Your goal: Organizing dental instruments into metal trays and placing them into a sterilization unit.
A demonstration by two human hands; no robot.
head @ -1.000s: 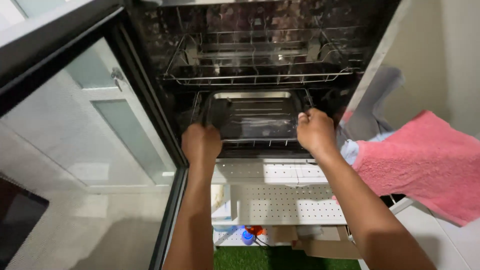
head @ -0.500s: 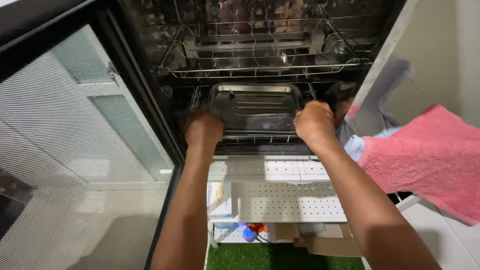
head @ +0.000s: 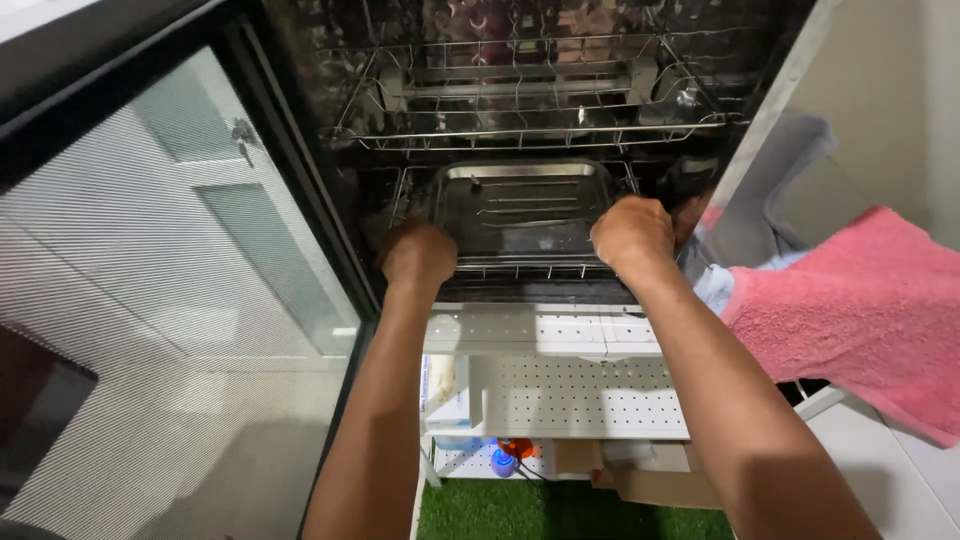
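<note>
Both my hands reach into an open black cabinet with wire racks. My left hand (head: 418, 255) grips the front left edge of the lower wire rack (head: 520, 268). My right hand (head: 632, 232) grips the same rack at its front right. A shallow metal tray (head: 522, 205) lies on that rack between my hands. Above it hangs an upper wire rack (head: 520, 135); what it carries is too dark to make out.
The cabinet's glass door (head: 160, 270) stands open at the left. A white perforated shelf (head: 570, 385) sits below the cabinet, with small items and green turf (head: 560, 512) underneath. Pink towel (head: 860, 300) and grey cloth (head: 775, 200) hang at the right.
Both hands stay on the lower rack while the view shifts slightly; the tray and rack appear a little further back in the cabinet than a second ago.
</note>
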